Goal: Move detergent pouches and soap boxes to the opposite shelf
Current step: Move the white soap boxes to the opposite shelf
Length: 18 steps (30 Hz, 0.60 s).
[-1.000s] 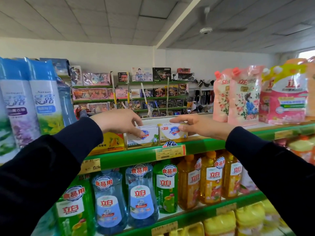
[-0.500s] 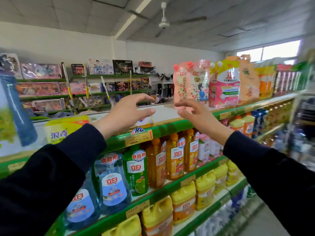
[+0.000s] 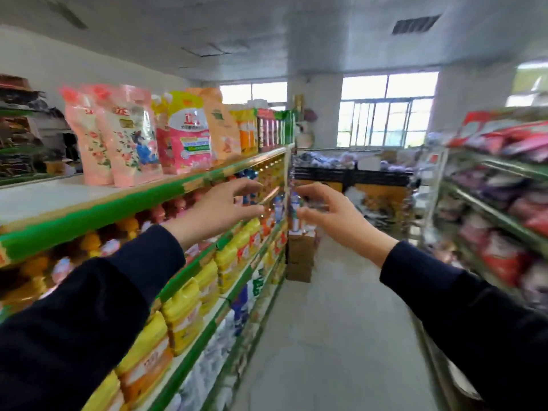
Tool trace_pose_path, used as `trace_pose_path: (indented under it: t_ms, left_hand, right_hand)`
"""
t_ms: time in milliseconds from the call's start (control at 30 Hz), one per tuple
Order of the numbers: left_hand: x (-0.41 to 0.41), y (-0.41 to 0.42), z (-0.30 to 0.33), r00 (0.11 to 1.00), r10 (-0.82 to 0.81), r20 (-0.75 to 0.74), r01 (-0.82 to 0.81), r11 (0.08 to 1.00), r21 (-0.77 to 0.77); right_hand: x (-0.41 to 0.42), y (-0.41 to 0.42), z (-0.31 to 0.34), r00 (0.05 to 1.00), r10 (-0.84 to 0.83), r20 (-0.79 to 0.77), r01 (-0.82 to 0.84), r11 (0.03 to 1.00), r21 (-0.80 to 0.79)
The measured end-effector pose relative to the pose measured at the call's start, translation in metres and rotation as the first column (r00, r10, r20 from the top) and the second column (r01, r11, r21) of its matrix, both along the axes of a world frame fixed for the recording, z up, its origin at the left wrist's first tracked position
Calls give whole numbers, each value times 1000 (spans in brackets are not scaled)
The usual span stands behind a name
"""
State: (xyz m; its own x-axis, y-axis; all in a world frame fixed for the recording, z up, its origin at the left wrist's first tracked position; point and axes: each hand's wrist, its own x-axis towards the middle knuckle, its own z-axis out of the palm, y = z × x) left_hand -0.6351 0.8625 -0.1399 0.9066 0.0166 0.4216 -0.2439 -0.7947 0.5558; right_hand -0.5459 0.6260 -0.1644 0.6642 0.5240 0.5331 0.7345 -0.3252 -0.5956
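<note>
The detergent pouches (image 3: 127,134) stand upright in a row on the top board of the left shelf (image 3: 98,209), in the upper left of the frame. The nearest two are pink with a flower print, the next one (image 3: 185,132) is yellow and pink, and after it comes an orange one (image 3: 222,129). Further along the same board there are more packs, but they are blurred and I cannot tell what they are. No soap box can be made out in the frame.

The left hand (image 3: 219,207) is raised in the middle of the frame, in front of the green edge of the left shelf and below the pouches. Its fingers are spread and only lightly bent — it holds nothing and touches nothing. The right hand (image 3: 329,213) is beside it, a little to the right, over the aisle; its fingers are also relaxed and apart, with nothing between them. Both arms wear dark sleeves (image 3: 89,315).

On the lower boards of the left shelf stand yellow jugs (image 3: 184,310) and orange bottles, all blurred. The opposite shelf (image 3: 489,209) runs along the right edge of the frame and carries red and purple soft packs. Between the two shelves is the grey floor (image 3: 326,336) of the aisle, and at its far end — in the centre — cardboard boxes (image 3: 299,253) are stacked. Behind them, windows (image 3: 385,114) fill the back wall.
</note>
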Motion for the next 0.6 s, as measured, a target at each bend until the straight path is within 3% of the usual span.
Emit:
trace_pose_path:
  t_ms: [100,267,600]
  left_hand:
    - [48,-68,-3,989,-147,-2,147,989,-33]
    - [114,-204,1,898,-439,-37,436,897,-72]
    - [176,-475,-8,577,-817,5,812,573,-110]
  right_hand:
    - [5,-80,2,986,-170,2,170,985,-39]
    - [3,-216,7,904,-427,21,427,901,-80]
    - [-46,-439,21,607,-791,70,788,588,-181]
